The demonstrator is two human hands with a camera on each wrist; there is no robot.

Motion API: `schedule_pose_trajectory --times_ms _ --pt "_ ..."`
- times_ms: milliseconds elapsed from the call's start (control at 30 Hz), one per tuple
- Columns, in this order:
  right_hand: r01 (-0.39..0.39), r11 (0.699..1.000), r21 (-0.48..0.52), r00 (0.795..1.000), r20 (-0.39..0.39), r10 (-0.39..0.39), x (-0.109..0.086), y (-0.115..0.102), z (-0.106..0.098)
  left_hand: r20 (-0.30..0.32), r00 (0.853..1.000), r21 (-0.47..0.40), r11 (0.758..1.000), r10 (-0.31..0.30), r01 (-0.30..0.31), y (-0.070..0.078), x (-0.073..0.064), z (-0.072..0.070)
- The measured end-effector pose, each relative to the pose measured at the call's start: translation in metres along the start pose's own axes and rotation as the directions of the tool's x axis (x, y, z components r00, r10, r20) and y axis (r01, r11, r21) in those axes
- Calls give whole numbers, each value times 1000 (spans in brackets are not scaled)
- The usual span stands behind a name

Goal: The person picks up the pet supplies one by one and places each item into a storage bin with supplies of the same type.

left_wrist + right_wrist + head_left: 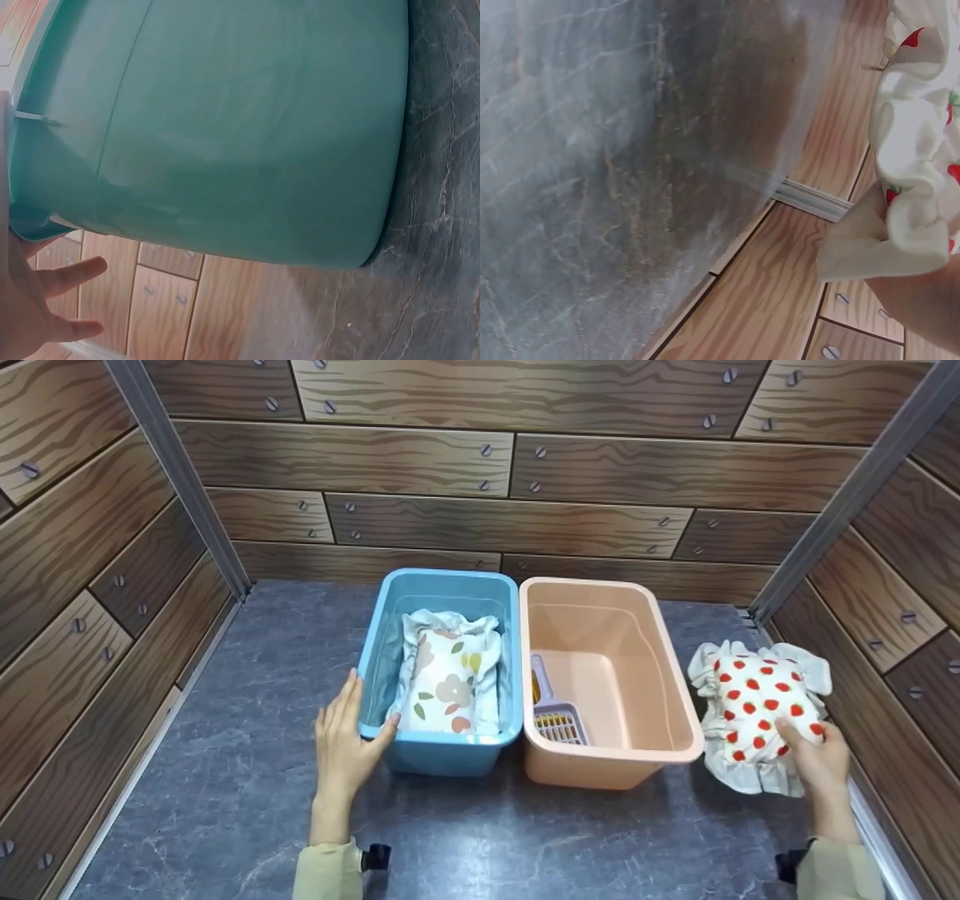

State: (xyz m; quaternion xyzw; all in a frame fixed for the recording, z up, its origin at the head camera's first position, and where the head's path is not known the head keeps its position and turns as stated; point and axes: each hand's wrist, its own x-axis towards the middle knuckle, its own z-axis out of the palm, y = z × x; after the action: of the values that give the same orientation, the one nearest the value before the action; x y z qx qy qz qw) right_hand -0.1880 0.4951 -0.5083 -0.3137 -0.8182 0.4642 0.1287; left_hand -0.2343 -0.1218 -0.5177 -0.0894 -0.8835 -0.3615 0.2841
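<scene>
Maybe to steady it, the left hand (346, 748) rests spread against the blue tub (442, 757). Beside the peach tub (585, 770), the right hand (823, 761) pinches the strawberry pillow (759, 706) by its edge, likely to hold it up.

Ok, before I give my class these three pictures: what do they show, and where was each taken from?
There is no machine: a person works bare-handed. The widest picture comes from a camera worn on the head; the other two come from one on each wrist. On the dark surface stand a blue tub with a flowered cushion inside and a peach tub holding a purple slotted scoop. The left hand touches the blue tub; the right hand grips a strawberry-patterned cushion beside the peach tub.
</scene>
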Motion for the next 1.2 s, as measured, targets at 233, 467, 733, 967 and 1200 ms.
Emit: schedule_pose_trajectory --times_ms 233,467,733,967,1200 --pt "9 1000 2 1000 -11 -9 -4 -5 -3 2 1000 -5 1000 -16 16 1 0 1" --pt "7 1000 11 1000 -19 -7 -5 -7 -3 6 1000 -19 999 -31 31 1 0 1" --pt "19 1000 -12 999 -30 -19 -6 -11 -6 15 998 -50 997 -56 56 2 0 1" --pt "44 999 -31 998 -48 -45 -7 -17 -10 13 998 -65 996 -59 60 2 1 3" --pt "49 999 -24 996 -67 -50 -11 -26 -11 6 998 -75 996 -56 56 1 -1 3"
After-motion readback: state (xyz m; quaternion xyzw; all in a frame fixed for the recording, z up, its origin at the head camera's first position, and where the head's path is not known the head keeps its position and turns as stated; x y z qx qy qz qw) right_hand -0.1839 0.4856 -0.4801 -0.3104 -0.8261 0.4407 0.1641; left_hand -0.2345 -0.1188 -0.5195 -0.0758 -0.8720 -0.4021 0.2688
